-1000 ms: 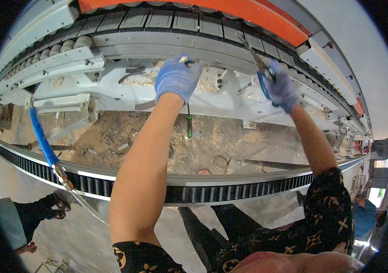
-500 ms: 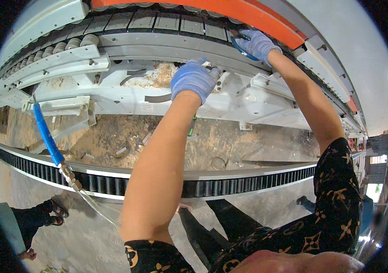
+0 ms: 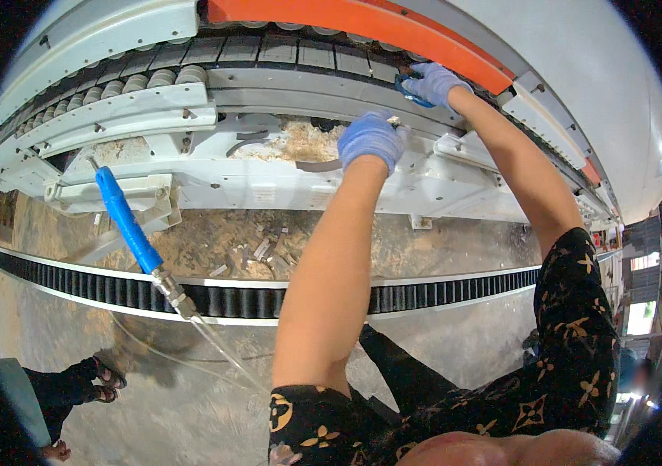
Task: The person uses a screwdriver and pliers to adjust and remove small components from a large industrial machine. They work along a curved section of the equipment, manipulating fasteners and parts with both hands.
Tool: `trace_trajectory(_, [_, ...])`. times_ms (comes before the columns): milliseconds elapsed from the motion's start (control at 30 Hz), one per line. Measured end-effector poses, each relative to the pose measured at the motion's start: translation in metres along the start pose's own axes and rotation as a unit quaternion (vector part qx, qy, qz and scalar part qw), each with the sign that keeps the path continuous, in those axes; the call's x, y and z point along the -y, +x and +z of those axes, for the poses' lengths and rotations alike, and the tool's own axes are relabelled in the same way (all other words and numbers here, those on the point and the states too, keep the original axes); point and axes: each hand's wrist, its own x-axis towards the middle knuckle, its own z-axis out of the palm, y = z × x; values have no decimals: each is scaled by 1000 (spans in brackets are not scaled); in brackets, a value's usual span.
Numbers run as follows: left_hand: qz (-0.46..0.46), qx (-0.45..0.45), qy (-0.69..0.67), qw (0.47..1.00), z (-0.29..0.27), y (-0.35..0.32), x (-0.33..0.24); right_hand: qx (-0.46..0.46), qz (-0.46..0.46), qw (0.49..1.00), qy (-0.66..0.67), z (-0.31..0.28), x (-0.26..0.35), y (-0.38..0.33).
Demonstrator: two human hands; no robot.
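My right hand (image 3: pixel 438 84), in a pale blue knit glove, is closed around a blue-handled tool (image 3: pixel 415 93) beside the machine's slatted track. The tool's working end is mostly hidden, so its kind does not show. My left hand (image 3: pixel 371 141), gloved alike, is curled in front of the grey rail (image 3: pixel 307 97), with a small pale bit (image 3: pixel 394 121) showing at the fingers. What else it grips, if anything, is hidden. The dark segmented track (image 3: pixel 276 50) runs behind both hands. Sawdust (image 3: pixel 311 142) and curved dark strips (image 3: pixel 319 165) lie on the white machine frame left of my left hand.
An orange guard (image 3: pixel 377 29) arches over the track. At the left hangs a blue air gun (image 3: pixel 130 224) on a clear hose. A black roller conveyor (image 3: pixel 214 300) crosses below my forearms. Scraps lie on the floor (image 3: pixel 261 248). Another person's legs (image 3: pixel 74 384) stand at lower left.
My left hand has shifted right in the picture, nearer my right hand, and its fingers are more hidden. The right hand stays by the track with the blue-handled tool. The view has shifted.
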Motion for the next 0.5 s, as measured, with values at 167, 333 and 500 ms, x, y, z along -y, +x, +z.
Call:
trace_trajectory(167, [-9,34,-45,998,-3,-3,-6,-48,-30,996,-66,1,13,-4])
trace_trajectory(333, [5,35,-13,999,-4,-6,-4,18,10,991,-129,-10,41,-1])
trace_trajectory(500, [19,58,-2,998,-9,-7,-6,16,10,983,-185,-13,49,6])
